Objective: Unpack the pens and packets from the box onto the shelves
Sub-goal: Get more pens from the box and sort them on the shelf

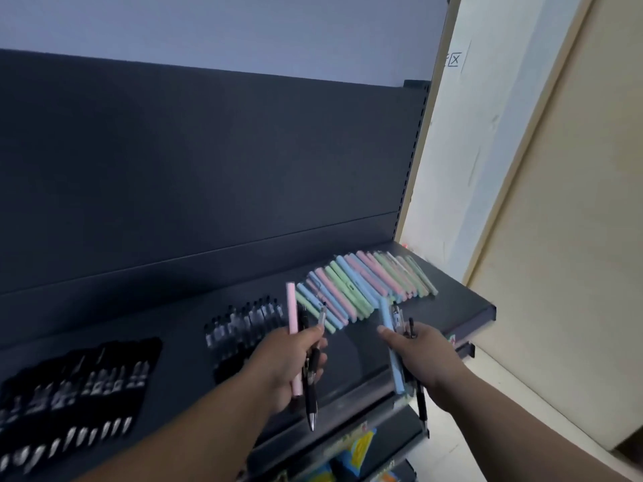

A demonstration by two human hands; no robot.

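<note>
Over the front edge of the shelf (455,302), left hand (290,365) and right hand (422,356) each clasp pens (291,309) mid-barrel, likely light, stiff, slippery.

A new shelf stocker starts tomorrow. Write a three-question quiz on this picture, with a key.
1. Multiple choice: which pastel pen does the left hand grip, alongside darker pens?
A. a slim pink plastic pen
B. a slim green plastic pen
C. a slim yellow plastic pen
2. True or false: the fanned row of pink, green and blue pastel pens lies on the right part of the dark metal shelf.
3. Short answer: besides the light blue plastic pen, what colour are the other pens in the right hand?

Key: 1 A; 2 true; 3 black.
</note>
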